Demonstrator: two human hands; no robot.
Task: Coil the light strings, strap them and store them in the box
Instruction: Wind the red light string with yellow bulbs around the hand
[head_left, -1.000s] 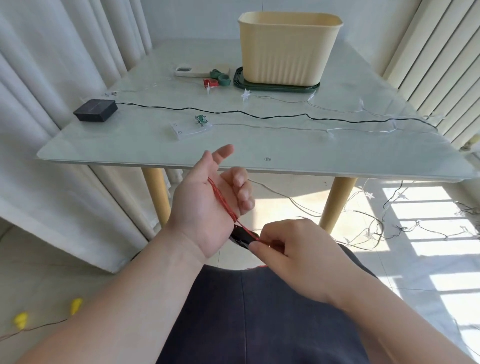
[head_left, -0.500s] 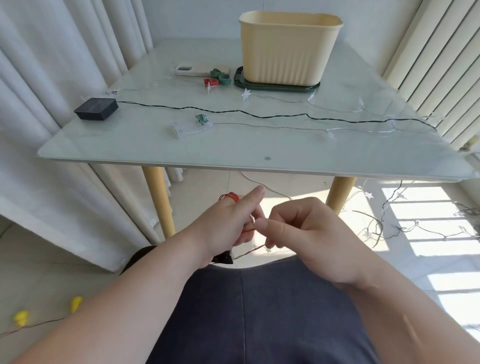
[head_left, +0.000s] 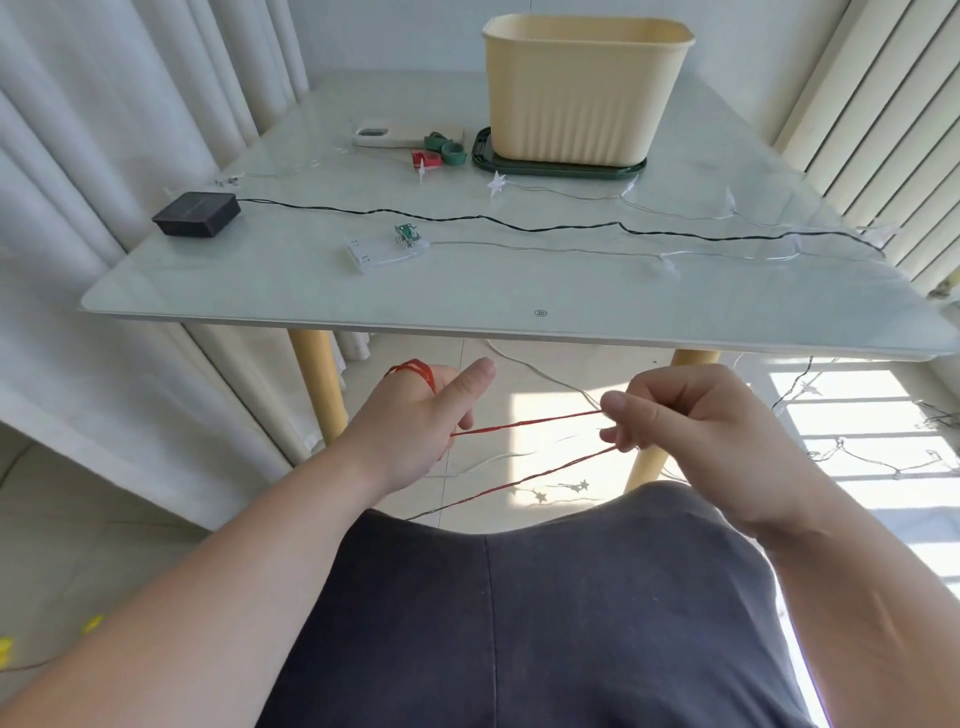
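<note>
Progress note: early stage, first string only part-coiled. Person sits facing the table, both hands held below its near edge, over the lap.

Left hand: back toward the camera, index finger straight. A few turns of the red light string are looped round it and show over its top side. The other fingers appear curled in on the turns.

Right hand: thumb and fingertips pinch the same string. Two runs of red wire stretch between the hands. The lower one drops toward the lap, end out of sight. Some length is left to wind; how much, cannot tell.

On the table, untouched by the look of it:
- black-wired string, with its black pack at the left edge
- clear-wired string, with a clear battery case near the middle

Both lie stretched across the top and run off its right side. More loose wire lies tangled on the floor beyond the table's right leg.

Straps, green and red, lie loose toward the table's far end, beside a phone. Box stands at the far end on a dark green tray. Its inside is hidden, so contents unknown.

Judgement: no coil visibly strapped yet. Left to do: finish the red coil, strap it, box it, then do the same for the other strings.
</note>
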